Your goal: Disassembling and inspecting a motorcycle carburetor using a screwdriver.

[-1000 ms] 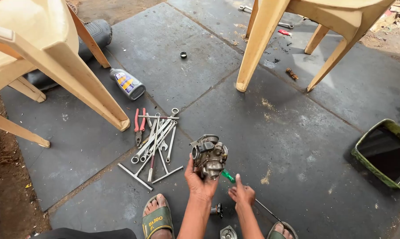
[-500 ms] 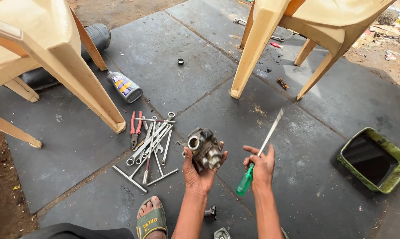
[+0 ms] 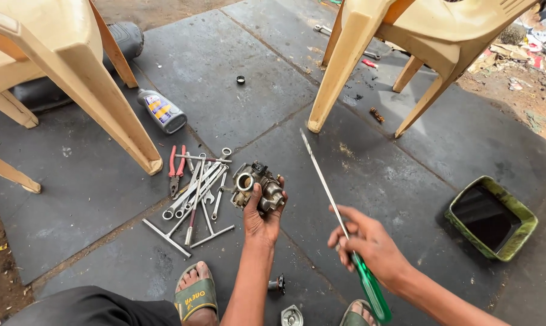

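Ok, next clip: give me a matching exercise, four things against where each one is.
Things:
1. grey metal carburettor
2. long green-handled screwdriver
3. grey plastic oil bottle
4. green rectangular tray of dark liquid

Places:
A. on the floor, far right
B. in the right hand
C. lying beside the beige plastic chair leg
D. in the left hand

Pairs: 1-D, 2-B, 3-C, 4-A

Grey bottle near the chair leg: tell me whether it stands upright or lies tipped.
Tipped. The grey bottle lies on its side on the dark floor slab, its length flat along the ground beside the plastic chair's leg.
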